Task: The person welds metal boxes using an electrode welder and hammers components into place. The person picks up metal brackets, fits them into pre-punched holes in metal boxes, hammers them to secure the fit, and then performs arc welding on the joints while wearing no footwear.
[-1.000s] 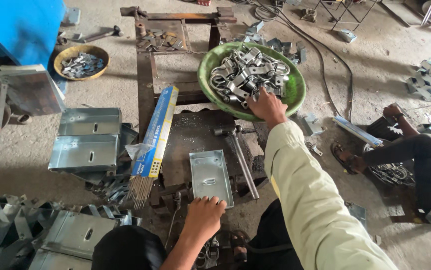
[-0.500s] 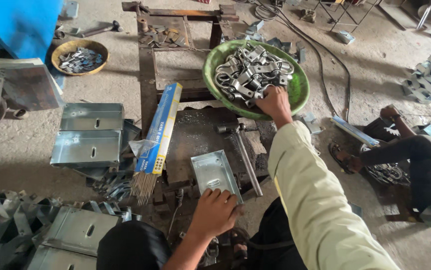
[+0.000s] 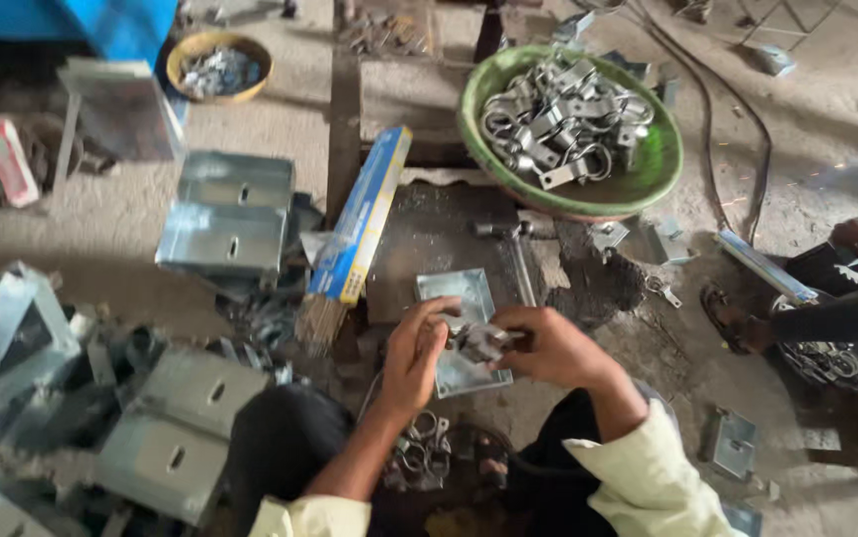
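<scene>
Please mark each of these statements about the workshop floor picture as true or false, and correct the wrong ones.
1. Both hands meet at a small metal clamp above a shallow metal tray. True.
2. The green basin holds only water. False: it is heaped with metal pipe clamps.
3. The long blue box lies to the left of the tray. True.
4. The right hand reaches into the green basin. False: it is near the left hand, at the clamp.
5. The yellow bowl at the top left is turned upside down. False: it stands upright with metal pieces inside.
</scene>
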